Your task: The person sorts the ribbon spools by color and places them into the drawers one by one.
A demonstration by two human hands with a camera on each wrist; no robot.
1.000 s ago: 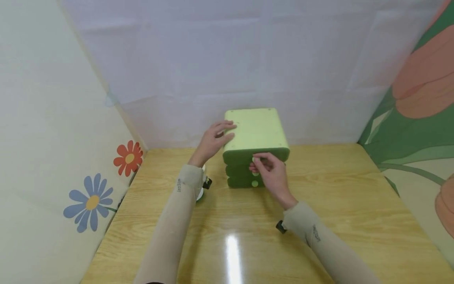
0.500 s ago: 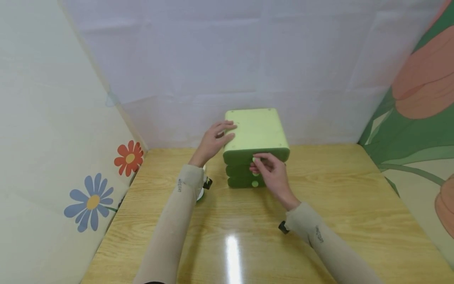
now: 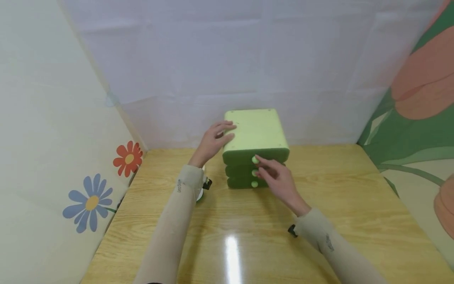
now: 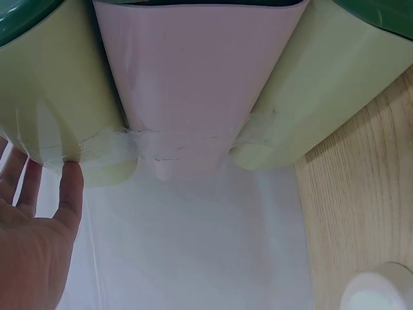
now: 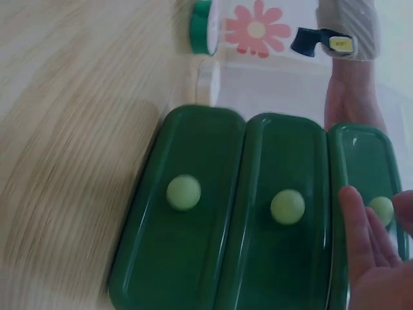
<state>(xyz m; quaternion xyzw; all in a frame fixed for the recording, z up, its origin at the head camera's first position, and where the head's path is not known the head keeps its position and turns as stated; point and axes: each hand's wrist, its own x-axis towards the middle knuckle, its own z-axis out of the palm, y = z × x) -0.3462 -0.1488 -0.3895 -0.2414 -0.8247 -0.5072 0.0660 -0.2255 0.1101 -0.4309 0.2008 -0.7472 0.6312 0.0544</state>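
A small drawer unit has a pale green top and three dark green drawer fronts, each with a round light green knob. All three fronts stand level in the right wrist view. My left hand rests on the unit's upper left edge; in the left wrist view its fingers touch the pale side beside a pink middle section. At the top knob is my right hand, fingers and thumb parted. The right wrist view has that knob between fingers and thumb, not visibly pinched.
The unit stands on a wooden table near a white backdrop. A white and green object is mostly hidden behind my left forearm. White items show beside the unit in the right wrist view.
My right hand has let go of the top knob and moved slightly right and down, its fingers spreading and baring the knobs. The left hand stays put.
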